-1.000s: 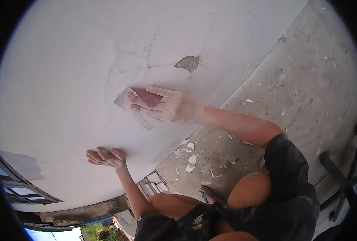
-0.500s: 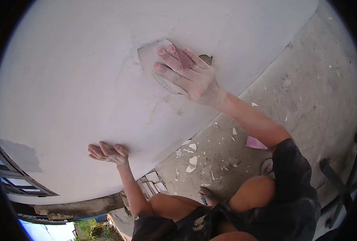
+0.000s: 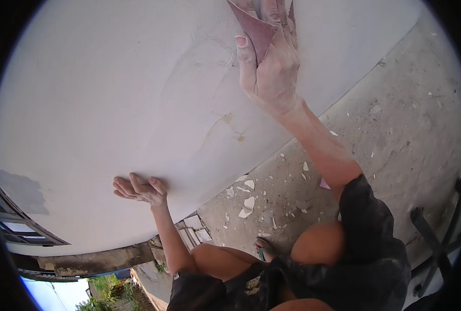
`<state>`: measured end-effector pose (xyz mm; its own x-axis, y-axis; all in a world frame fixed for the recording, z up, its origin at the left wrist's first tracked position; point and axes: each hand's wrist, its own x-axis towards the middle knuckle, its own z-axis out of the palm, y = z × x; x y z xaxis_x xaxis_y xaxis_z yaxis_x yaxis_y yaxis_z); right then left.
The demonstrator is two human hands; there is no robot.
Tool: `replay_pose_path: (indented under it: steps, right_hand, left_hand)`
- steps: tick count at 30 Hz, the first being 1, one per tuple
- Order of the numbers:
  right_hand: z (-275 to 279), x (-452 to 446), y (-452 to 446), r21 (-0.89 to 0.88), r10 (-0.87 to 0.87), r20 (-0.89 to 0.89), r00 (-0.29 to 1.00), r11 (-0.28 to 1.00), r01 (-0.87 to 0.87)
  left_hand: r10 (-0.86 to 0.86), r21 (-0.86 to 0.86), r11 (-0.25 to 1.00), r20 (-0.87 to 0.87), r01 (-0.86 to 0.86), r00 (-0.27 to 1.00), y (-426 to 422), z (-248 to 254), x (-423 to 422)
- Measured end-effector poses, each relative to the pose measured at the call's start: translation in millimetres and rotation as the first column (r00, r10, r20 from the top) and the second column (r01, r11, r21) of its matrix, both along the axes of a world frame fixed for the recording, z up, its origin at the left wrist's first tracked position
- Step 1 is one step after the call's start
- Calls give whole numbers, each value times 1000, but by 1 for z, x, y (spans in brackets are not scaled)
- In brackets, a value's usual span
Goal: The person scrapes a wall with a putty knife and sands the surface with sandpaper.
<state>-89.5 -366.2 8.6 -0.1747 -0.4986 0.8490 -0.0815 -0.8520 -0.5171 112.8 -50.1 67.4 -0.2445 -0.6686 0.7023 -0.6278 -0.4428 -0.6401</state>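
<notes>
My right hand (image 3: 274, 70), coated in pale dust, is on the white wall (image 3: 111, 93) near the top of the view. A sheet of sandpaper (image 3: 259, 28) with a reddish-brown face is folded around its fingers, and one corner sticks up beside the thumb. The sheet's far part is cut off by the view's edge. My left hand (image 3: 141, 189) rests lower on the wall, fingers apart and slightly curled, holding nothing. Between the hands, the wall carries faint patch outlines and small yellowish stains (image 3: 228, 119).
White flakes (image 3: 247, 206) lie scattered over the concrete floor (image 3: 380, 155). A pink piece (image 3: 324, 184) shows partly behind my right arm. Dark metal legs (image 3: 435, 243) stand at the right. A barred window (image 3: 23, 223) is at the lower left.
My right hand has slid up the wall with the sandpaper, its fingers now pointing toward the top of the view. My left hand stays in nearly the same spot.
</notes>
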Motion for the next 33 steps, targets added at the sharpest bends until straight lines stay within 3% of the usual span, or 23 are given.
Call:
replay_pose_path:
  steps: [1, 3, 5, 12, 13, 15, 18, 20, 23, 25, 27, 30, 33]
  right_hand:
    - [5, 1, -3, 4, -38, 26, 999, 999, 38]
    - [-19, 5, 42, 53, 94, -63, 994, 994, -91]
    - [-82, 30, 92, 40, 275, -285, 918, 961, -275]
    - [-3, -4, 3, 25, -16, 24, 1000, 1000, 16]
    - [-3, -3, 25, 90, 66, 4, 998, 994, -66]
    - [-47, 16, 81, -26, 228, -223, 948, 971, -239]
    - [-64, 13, 64, -172, 181, -274, 945, 957, -233]
    - [-21, -10, 13, 18, 84, -53, 995, 996, -84]
    - [6, -4, -9, 69, -54, 151, 987, 997, 43]
    - [-8, 5, 48, 45, 136, -3, 991, 990, -135]
    - [-65, 31, 85, -269, 15, -318, 948, 957, -105]
    - [-34, -5, 33, -26, 136, -113, 984, 990, -140]
    - [-17, -8, 17, 35, 109, 4, 994, 993, -109]
  left_hand:
    - [-1, -10, 1000, 2, 1, 1000, -1, 0, -1]
    - [-11, -16, 1000, 2, 11, 1000, -2, 0, 2]
    - [-13, -14, 1000, -3, 13, 1000, 1, -2, 1]
    - [-3, -4, 1000, -18, 3, 1000, 8, -2, 0]
    - [-6, -19, 1000, -17, 6, 1000, 3, -3, 2]
    - [-30, -28, 999, -13, 30, 999, 0, -3, 2]
    - [-38, -21, 999, -2, 38, 999, 1, 0, 2]
    - [-28, -7, 1000, -14, 28, 999, 3, -1, 1]
    - [-11, -13, 1000, -19, 11, 1000, 4, -2, 0]
    - [-30, -20, 999, -4, 30, 1000, 1, -2, 2]
    - [-35, -9, 999, -6, 35, 999, 2, -1, 1]
    - [-24, 11, 1000, 0, 24, 1000, 5, 2, 1]
    - [-18, 3, 1000, -18, 18, 1000, 6, -3, -1]
